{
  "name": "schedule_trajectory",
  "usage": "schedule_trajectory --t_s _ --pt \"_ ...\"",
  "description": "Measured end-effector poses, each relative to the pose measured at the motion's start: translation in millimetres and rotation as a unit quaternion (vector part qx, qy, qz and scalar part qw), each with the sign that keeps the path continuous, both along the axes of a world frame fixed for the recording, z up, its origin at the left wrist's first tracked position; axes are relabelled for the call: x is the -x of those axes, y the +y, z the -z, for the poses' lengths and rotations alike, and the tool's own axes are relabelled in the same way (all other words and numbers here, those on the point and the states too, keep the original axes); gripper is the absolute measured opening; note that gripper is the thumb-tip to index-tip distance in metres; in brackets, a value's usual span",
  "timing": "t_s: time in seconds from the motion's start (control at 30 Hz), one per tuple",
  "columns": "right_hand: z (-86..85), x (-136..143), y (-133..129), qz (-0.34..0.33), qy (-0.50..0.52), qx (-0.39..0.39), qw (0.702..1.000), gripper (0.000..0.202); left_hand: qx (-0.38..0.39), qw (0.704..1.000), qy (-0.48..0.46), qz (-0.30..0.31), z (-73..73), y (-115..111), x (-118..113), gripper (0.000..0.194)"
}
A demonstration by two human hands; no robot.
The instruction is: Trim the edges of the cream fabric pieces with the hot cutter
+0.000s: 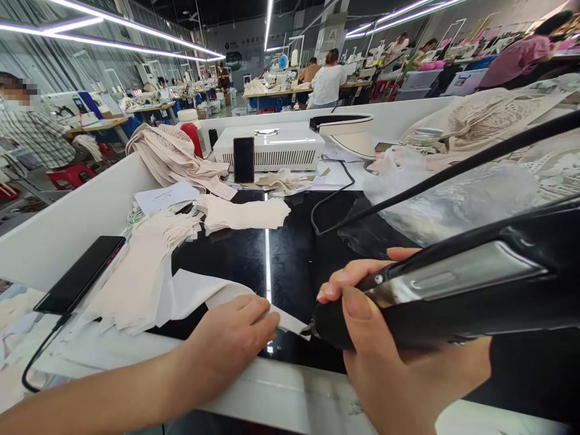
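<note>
My right hand (385,338) is wrapped round a black handheld tool (453,296) with a silver panel and a cord, its small metal tip pointing left. That tip touches the end of a white fabric strip (194,293) on the glossy black tabletop (299,266). Just left of the tip, my left hand (235,338) presses on the strip with its fingers close together. Stacked pale fabric pieces (140,260) lie to the left of the strip, and another pale stack (244,214) sits behind it.
At the left lies a dark phone (84,275) with a cable. Farther back stand a white vented box (272,148), an upright phone (244,159) and a cream visor (348,133). Clear plastic (453,193) and lace fabric (484,115) lie at the right. Several people work beyond.
</note>
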State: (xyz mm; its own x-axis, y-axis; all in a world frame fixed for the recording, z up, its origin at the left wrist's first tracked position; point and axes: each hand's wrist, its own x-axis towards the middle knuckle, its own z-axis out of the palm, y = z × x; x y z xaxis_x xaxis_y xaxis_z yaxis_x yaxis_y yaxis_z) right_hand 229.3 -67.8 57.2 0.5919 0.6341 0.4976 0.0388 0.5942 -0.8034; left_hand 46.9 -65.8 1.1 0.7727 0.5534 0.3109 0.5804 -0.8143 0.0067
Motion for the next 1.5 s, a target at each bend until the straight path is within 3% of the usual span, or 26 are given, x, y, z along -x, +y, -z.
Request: schedule_trajectory --t_s 0.2,0.37,0.73,1.0,1.5 --pt "-3.7 -1.3 -5.2 -0.046 0.015 -0.002 0.999 0.046 -0.068 0.997 -0.020 -0.005 6.9 -11.8 -4.3 0.047" --pt "-3.3 -1.5 -6.1 -0.085 0.020 0.011 0.996 0.042 -0.063 0.998 -0.024 -0.006 15.8 -15.0 -2.8 0.055" --pt "-6.4 5.3 25.3 -0.129 0.047 -0.015 0.990 0.040 -0.059 0.997 -0.043 0.005 20.8 -14.3 -2.7 0.058" --pt "1.2 6.8 28.0 -0.131 0.008 -0.013 0.991 0.038 -0.070 0.995 -0.076 0.005 18.6 -12.7 -3.7 0.052" --pt "1.4 19.4 39.2 -0.141 0.038 -0.016 0.989 0.041 -0.073 0.994 -0.084 0.014 22.6 -11.1 -0.3 0.046"
